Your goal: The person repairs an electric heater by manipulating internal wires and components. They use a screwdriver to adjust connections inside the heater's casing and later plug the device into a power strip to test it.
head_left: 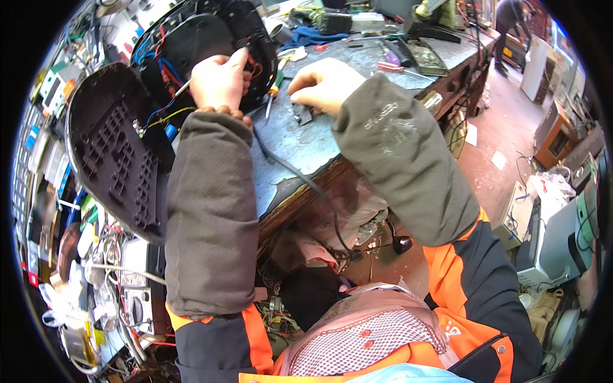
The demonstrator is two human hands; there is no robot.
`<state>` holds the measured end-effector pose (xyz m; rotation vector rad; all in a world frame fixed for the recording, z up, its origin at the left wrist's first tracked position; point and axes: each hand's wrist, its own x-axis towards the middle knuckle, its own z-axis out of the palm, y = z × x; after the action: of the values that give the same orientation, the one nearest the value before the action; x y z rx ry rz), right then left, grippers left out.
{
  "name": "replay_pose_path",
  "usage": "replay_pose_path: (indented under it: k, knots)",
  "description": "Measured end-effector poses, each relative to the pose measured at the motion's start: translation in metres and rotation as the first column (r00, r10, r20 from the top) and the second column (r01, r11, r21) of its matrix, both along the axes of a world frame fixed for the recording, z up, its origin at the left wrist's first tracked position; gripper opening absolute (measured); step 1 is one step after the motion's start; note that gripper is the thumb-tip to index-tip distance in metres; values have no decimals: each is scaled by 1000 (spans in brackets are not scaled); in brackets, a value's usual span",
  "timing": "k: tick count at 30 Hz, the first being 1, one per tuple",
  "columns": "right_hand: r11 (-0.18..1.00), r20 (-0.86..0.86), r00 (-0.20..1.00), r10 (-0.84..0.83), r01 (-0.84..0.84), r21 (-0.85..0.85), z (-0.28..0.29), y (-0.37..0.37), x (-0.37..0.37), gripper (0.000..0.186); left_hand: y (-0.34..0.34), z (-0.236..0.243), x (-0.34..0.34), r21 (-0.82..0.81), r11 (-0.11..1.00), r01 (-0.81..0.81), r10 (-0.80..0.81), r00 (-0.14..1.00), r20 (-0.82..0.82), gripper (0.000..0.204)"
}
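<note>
My left hand [220, 83] is over a black plastic appliance housing [198, 38] at the upper left, its fingers closed near the right inner wall. A thin pale rod [183, 88] sticks out beside that hand; whether I grip it does not show. Red, blue and yellow wires [167, 70] run inside the housing. The dark ribbed cover [118, 150] stands tilted to its left. My right hand [327, 84] is curled low over the bench, fingertips bent in, right above a small black part [302, 114]. What it pinches is hidden. A screwdriver [274, 92] lies between my hands.
The worn blue bench [297, 150] has a splintered wooden front edge. A black cable [294, 169] hangs over it. A drill-like tool [322, 21], a blue cloth [313, 37] and a purple-handled tool [391, 59] lie farther back. Clutter crowds the left; a person [511, 29] stands far right.
</note>
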<state>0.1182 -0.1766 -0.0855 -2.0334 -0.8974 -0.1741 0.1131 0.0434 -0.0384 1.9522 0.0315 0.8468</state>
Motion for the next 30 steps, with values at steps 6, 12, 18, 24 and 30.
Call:
replay_pose_path:
  k: [6,12,18,24,30]
  knots:
    - [998,-122,992,37,-30,56,-3,-6,3,27,-11,3,-3,16,1000,-6,6,1000,6,37]
    - [998,29,999,14,-12,-60,-3,-2,1,22,-6,-1,-4,14,1000,-25,24,999,21,38]
    - [997,30,999,-18,20,-78,-2,-6,1,23,-10,2,-6,29,998,-50,50,999,13,34]
    - [992,71,991,-118,120,-33,-1,-7,1,31,-6,1,-3,83,996,-41,40,999,15,38]
    - [988,43,999,0,7,-156,-2,-9,-18,54,-5,-1,-5,63,998,-24,24,1000,3,38]
